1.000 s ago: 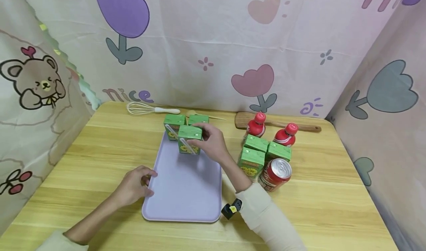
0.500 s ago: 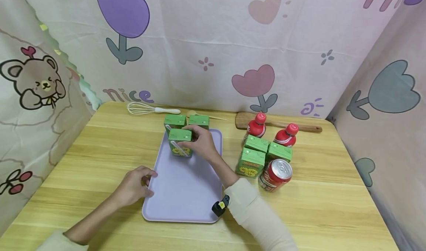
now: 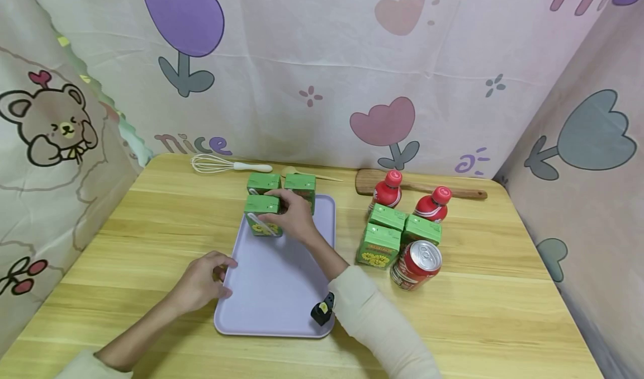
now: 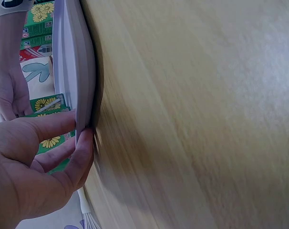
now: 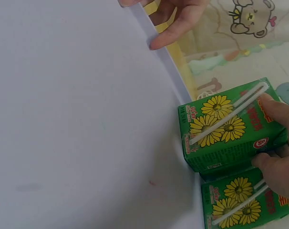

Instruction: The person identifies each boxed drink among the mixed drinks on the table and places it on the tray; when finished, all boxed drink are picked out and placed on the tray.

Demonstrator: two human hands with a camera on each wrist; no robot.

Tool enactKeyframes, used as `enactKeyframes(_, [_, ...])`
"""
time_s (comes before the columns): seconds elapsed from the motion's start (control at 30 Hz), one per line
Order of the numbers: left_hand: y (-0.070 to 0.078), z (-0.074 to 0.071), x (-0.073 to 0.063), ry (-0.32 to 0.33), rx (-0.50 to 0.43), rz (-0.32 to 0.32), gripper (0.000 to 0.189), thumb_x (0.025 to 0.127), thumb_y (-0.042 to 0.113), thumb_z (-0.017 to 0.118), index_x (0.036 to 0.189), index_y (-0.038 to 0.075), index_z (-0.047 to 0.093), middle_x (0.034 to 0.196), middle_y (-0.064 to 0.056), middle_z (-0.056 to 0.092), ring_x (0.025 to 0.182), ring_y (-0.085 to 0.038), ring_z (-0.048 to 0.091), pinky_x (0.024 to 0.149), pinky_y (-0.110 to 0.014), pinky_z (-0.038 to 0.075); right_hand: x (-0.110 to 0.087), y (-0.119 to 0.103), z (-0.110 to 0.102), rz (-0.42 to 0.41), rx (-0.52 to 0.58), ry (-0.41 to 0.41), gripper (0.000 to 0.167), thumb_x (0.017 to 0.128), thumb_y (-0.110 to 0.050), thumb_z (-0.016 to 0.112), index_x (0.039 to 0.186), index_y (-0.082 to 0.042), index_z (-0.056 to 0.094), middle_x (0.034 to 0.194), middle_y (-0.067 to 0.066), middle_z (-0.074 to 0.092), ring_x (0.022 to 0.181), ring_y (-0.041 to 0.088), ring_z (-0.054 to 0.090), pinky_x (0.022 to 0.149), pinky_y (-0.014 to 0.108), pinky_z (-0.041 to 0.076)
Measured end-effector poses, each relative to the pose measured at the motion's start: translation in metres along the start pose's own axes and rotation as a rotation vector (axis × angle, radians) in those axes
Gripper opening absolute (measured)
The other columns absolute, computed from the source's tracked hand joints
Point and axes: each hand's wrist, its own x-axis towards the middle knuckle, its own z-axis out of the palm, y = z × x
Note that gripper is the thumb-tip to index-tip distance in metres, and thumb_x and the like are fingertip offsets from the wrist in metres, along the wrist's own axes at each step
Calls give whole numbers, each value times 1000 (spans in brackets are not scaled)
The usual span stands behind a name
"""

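Green carton (image 5: 228, 136), yellow-flower pattern; plain lilac tray (image 3: 274, 287).

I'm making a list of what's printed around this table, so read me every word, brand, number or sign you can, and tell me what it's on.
"nice": on the back cloth, lower left.
Held green carton: red characters and small print, too blurred to read.
Other green cartons: too small to read.
Red can: lettering not legible.
Red bottles: too small to read.

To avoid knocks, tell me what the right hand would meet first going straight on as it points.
With its held carton leading, the right hand would probably meet the back-left green carton first; whether any gap lies between them, I can't tell.
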Motion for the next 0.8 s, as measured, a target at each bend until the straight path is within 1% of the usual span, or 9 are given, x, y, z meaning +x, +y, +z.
enactKeyframes(0.13, [0, -1, 0, 0, 9, 4, 47, 62, -8, 76, 107, -5, 64, 97, -9, 60, 79, -18, 53, 56, -20, 49, 2, -2, 3, -11, -47, -1, 49, 75, -21, 80, 121, -17, 62, 123, 4, 62, 109, 17, 61, 87, 26, 53])
enactKeyframes(0.4, [-1, -1, 0, -1, 14, 15, 47, 62, -7, 76, 107, -4, 64, 98, -10, 60, 80, -17, 54, 56, -20, 49, 2, -3, 2, -18, -70, -15, 52, 75, -21, 80, 124, -18, 61, 126, 4, 61, 112, 18, 60, 89, 27, 52])
enactKeyframes(0.57, [-2, 0, 0, -1, 8, 19, 47, 62, -7, 76, 107, -4, 64, 100, -10, 61, 80, -17, 54, 57, -20, 50, -4, -7, -5, -85, -91, -10, 57, 74, -23, 81, 127, -17, 59, 128, 0, 61, 116, 14, 58, 94, 26, 50])
enactKeyframes(0.7, [-3, 1, 0, 1, 7, 20, 48, 62, -7, 76, 108, -4, 64, 100, -10, 61, 80, -17, 54, 57, -20, 50, -12, -12, -16, -153, -122, 16, 58, 74, -22, 80, 128, -14, 58, 128, 1, 62, 119, 13, 57, 99, 27, 48])
enactKeyframes(0.8, [-3, 1, 1, 2, 6, 18, 48, 61, -7, 76, 108, -4, 64, 100, -10, 60, 80, -17, 54, 57, -20, 50, -19, -17, -27, -175, -148, 35, 59, 75, -21, 80, 129, -12, 57, 129, 2, 61, 122, 15, 56, 102, 27, 46])
